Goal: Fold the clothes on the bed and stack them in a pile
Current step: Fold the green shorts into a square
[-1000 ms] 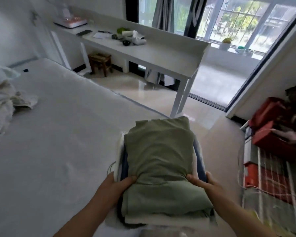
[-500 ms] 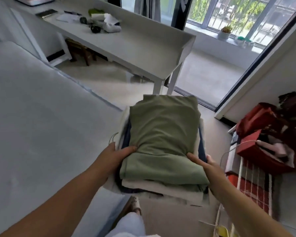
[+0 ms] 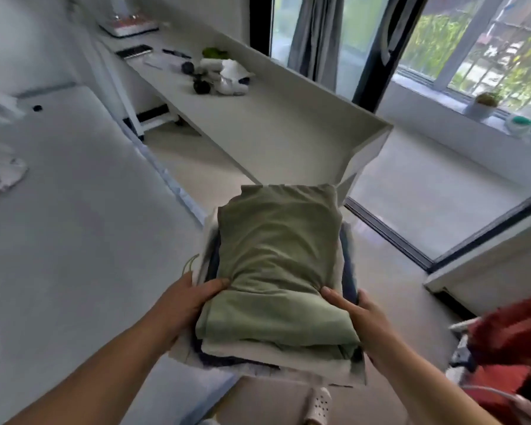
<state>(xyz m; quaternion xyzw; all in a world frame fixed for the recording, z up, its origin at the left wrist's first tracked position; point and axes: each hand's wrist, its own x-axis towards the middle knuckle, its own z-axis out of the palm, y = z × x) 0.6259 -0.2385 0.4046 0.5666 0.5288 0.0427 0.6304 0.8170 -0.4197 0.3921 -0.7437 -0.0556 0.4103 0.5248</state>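
pile (image 3: 276, 271): long axis runs away from person | left hand (image 3: 184, 302), right hand (image 3: 359, 314): fingers grasping pile

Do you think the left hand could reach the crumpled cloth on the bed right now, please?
Probably not: the left hand and right hand both grip the pile, and the cloth lies far across the bed.
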